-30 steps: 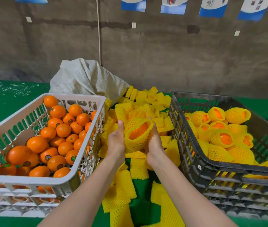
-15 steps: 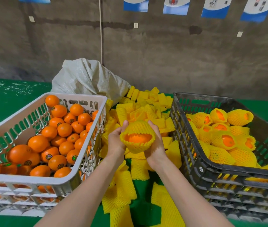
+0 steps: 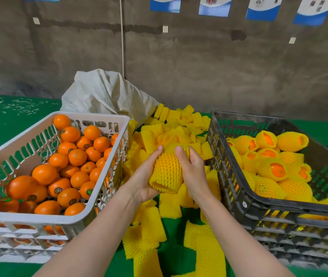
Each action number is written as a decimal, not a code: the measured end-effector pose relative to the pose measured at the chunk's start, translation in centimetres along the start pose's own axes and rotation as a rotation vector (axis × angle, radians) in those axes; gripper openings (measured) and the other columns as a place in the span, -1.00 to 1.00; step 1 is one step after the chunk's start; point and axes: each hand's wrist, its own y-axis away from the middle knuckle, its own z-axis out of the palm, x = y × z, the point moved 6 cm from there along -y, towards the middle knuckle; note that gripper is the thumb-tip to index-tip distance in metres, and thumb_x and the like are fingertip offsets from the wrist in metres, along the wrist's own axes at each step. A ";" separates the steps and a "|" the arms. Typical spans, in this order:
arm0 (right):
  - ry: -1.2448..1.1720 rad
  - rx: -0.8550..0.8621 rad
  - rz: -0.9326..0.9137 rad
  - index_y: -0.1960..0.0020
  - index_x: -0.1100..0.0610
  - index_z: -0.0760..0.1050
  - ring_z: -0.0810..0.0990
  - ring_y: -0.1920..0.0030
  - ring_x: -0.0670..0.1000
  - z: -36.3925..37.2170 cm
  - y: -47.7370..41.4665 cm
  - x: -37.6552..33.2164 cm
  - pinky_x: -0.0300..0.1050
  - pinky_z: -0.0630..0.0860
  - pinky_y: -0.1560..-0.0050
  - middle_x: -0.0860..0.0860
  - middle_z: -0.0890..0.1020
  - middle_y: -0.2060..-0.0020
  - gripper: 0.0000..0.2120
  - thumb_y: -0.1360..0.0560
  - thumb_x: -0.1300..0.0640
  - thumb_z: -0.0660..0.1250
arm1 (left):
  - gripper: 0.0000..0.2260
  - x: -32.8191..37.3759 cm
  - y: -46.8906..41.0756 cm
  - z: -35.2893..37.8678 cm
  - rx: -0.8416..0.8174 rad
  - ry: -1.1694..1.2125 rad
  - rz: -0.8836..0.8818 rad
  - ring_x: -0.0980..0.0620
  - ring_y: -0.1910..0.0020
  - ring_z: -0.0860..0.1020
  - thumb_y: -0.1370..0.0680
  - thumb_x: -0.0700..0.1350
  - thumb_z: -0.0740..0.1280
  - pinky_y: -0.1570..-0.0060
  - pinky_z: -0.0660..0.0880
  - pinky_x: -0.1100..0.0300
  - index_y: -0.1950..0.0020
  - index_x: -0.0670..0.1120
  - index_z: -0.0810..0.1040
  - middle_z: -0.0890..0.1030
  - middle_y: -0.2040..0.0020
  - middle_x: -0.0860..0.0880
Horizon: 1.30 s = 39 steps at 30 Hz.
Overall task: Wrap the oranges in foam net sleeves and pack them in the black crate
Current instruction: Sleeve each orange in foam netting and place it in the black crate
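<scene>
My left hand (image 3: 145,176) and my right hand (image 3: 192,170) both grip one orange in a yellow foam net sleeve (image 3: 167,170), held between the two crates above the table. The orange shows only faintly through the mesh. The sleeve's open end points down towards me. The black crate (image 3: 241,196) on the right holds several wrapped oranges (image 3: 275,168). The white crate (image 3: 91,220) on the left is full of bare oranges (image 3: 65,166).
Loose yellow foam sleeves (image 3: 179,126) are heaped on the green table (image 3: 177,256) between the crates and spill towards me. A white woven sack (image 3: 107,94) lies behind the white crate. A concrete wall stands at the back.
The sleeve has been drawn over the orange, which showed through its open end before and is now covered. The wrapped fruit has turned so the opening faces down.
</scene>
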 end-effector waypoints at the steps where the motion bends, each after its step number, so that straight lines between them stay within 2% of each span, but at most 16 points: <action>1: 0.002 0.010 0.000 0.13 0.16 0.47 0.50 0.22 -0.09 -0.1 -0.1 0.0 -0.21 0.41 0.20 0.01 0.53 0.25 -0.76 -0.51 -0.03 0.24 | -0.57 -0.1 0.1 -0.1 -0.008 -0.018 -0.002 -0.11 0.17 0.67 -0.43 0.18 0.31 0.22 0.60 0.07 -0.16 -0.08 0.57 0.68 0.09 -0.17; 5: 0.057 0.005 0.009 0.17 0.26 0.42 0.41 0.27 -0.04 -0.8 -0.6 -0.1 -0.16 0.35 0.26 0.12 0.43 0.32 -0.75 -0.60 0.13 0.15 | -0.52 -0.3 0.3 -0.4 -0.010 -0.098 -0.010 -0.10 0.23 0.67 -0.34 0.17 0.36 0.24 0.56 0.09 -0.13 -0.09 0.56 0.68 0.13 -0.18; 8: 0.038 -0.024 0.048 0.07 0.37 0.47 0.49 0.15 0.04 -0.8 -0.9 0.1 -0.05 0.44 0.13 0.32 0.50 0.21 -0.71 -0.60 0.14 0.15 | -0.54 -0.1 0.5 -0.4 -0.005 -0.102 0.005 -0.11 0.20 0.68 -0.32 0.15 0.39 0.24 0.57 0.08 -0.12 -0.09 0.58 0.68 0.10 -0.19; 12: 0.095 0.013 0.045 -0.19 0.09 0.41 0.51 -0.05 -0.01 -0.9 -0.5 0.3 -0.14 0.47 -0.04 0.09 0.53 -0.05 -0.81 -0.58 0.13 0.19 | -0.61 0.6 0.7 -0.3 0.018 -0.126 0.075 -0.09 0.16 0.68 -0.33 0.10 0.40 0.29 0.58 0.07 -0.09 -0.04 0.60 0.69 0.09 -0.14; 14: 0.180 0.003 -0.017 -0.24 -0.02 0.36 0.46 -0.15 -0.11 -0.9 0.0 0.2 -0.30 0.44 -0.07 0.01 0.47 -0.16 -0.77 -0.59 0.10 0.18 | -0.47 1.1 0.9 -0.5 0.104 -0.205 0.116 -0.11 0.01 0.65 -0.32 0.10 0.43 0.15 0.58 0.02 -0.25 -0.04 0.54 0.67 -0.05 -0.14; 16: 0.196 -0.117 -0.035 -0.25 -0.06 0.38 0.42 -0.21 -0.22 -0.2 0.8 0.3 -0.40 0.39 -0.09 -0.06 0.46 -0.22 -0.75 -0.57 0.01 0.17 | -0.25 1.7 0.9 -1.2 0.195 -0.235 0.169 -0.16 -0.17 0.56 -0.30 0.04 0.47 -0.08 0.53 -0.09 -0.45 -0.09 0.33 0.58 -0.22 -0.17; 18: 0.209 -0.236 -0.021 -0.27 -0.09 0.37 0.38 -0.29 -0.22 0.4 1.5 0.6 -0.37 0.34 -0.19 -0.10 0.44 -0.28 -0.65 -0.51 -0.08 0.27 | -0.23 1.9 1.0 -1.4 0.217 -0.217 0.229 -0.15 -0.20 0.55 -0.32 -0.04 0.48 -0.15 0.51 -0.11 -0.48 -0.09 0.26 0.56 -0.25 -0.17; 20: 0.300 -0.301 -0.055 -0.32 -0.09 0.32 0.33 -0.34 -0.18 0.7 2.0 0.5 -0.37 0.31 -0.24 -0.09 0.40 -0.32 -0.50 -0.43 -0.04 0.39 | -0.35 2.1 1.2 -1.3 0.213 -0.193 0.275 -0.07 -0.09 0.60 -0.34 -0.10 0.47 0.03 0.57 0.02 -0.39 -0.05 0.32 0.61 -0.14 -0.10; 21: 0.333 -0.316 -0.076 -0.33 -0.08 0.30 0.32 -0.35 -0.14 0.7 2.2 0.3 -0.31 0.32 -0.26 -0.07 0.39 -0.33 -0.44 -0.39 0.01 0.44 | -0.30 2.1 1.4 -1.2 0.209 -0.189 0.282 -0.05 -0.07 0.60 -0.34 -0.10 0.47 0.05 0.57 0.05 -0.43 -0.05 0.29 0.61 -0.14 -0.09; 23: 0.385 -0.298 -0.105 -0.32 -0.10 0.27 0.33 -0.34 -0.10 0.9 2.5 -0.1 -0.23 0.34 -0.26 -0.04 0.37 -0.33 -0.35 -0.34 0.06 0.49 | -0.18 1.8 1.3 -1.2 0.213 -0.178 0.289 -0.06 -0.13 0.56 -0.35 -0.07 0.46 -0.03 0.54 0.03 -0.53 -0.06 0.13 0.56 -0.20 -0.09; 25: 0.454 -0.250 -0.131 -0.30 -0.17 0.26 0.32 -0.29 -0.14 1.0 2.7 -0.5 -0.38 0.29 -0.18 -0.05 0.34 -0.30 -0.32 -0.28 0.02 0.51 | -0.20 1.4 1.6 -0.5 0.213 -0.200 0.291 -0.08 -0.21 0.54 -0.38 0.07 0.41 -0.13 0.51 -0.01 -0.53 -0.07 0.15 0.50 -0.31 -0.11; 27: 0.520 -0.178 -0.126 -0.31 -0.16 0.27 0.31 -0.23 -0.17 0.7 2.7 -0.7 -0.52 0.24 -0.05 -0.09 0.30 -0.26 -0.30 -0.26 0.01 0.52 | -0.29 0.8 1.9 0.8 0.137 -0.183 0.263 -0.06 -0.20 0.56 -0.37 0.24 0.29 -0.11 0.53 0.02 -0.43 -0.08 0.34 0.55 -0.28 -0.11; 29: 0.554 -0.102 -0.093 -0.31 -0.17 0.28 0.36 -0.20 -0.12 0.1 2.7 -1.0 -0.51 0.24 0.04 -0.10 0.32 -0.21 -0.30 -0.27 0.01 0.52 | -0.34 0.1 2.2 1.7 0.022 -0.038 0.226 -0.06 -0.18 0.59 -0.41 0.32 0.16 -0.05 0.56 0.03 -0.32 -0.11 0.45 0.60 -0.22 -0.12; 32: 0.609 -0.084 -0.139 -0.30 -0.14 0.35 0.42 -0.18 -0.07 -0.2 3.3 -1.7 -0.38 0.30 -0.02 -0.06 0.40 -0.18 -0.33 -0.25 0.06 0.53 | -0.46 -1.2 2.2 1.1 -0.020 0.242 0.209 -0.08 -0.08 0.63 -0.56 0.22 0.06 0.00 0.60 -0.02 -0.22 -0.17 0.51 0.64 -0.14 -0.15; 36: 0.624 -0.215 -0.202 -0.30 -0.11 0.37 0.44 -0.20 -0.08 1.5 4.7 -2.0 -0.23 0.36 -0.19 -0.03 0.44 -0.20 -0.31 -0.24 0.12 0.53 | -0.50 -3.5 1.8 -0.1 0.026 0.357 0.261 0.03 0.27 0.68 -0.65 -0.06 0.05 0.33 0.62 0.14 0.25 -0.11 0.71 0.69 0.22 -0.06; 39: 0.411 -0.178 -0.102 -0.23 -0.09 0.38 0.46 -0.14 -0.12 0.7 4.2 -2.1 -0.23 0.43 -0.10 -0.08 0.49 -0.15 -0.38 -0.26 0.16 0.55 | -0.64 -4.2 1.4 -0.4 0.063 0.350 0.265 0.01 0.08 0.67 -0.59 0.06 0.17 0.19 0.62 0.03 0.17 -0.01 0.72 0.70 0.11 -0.02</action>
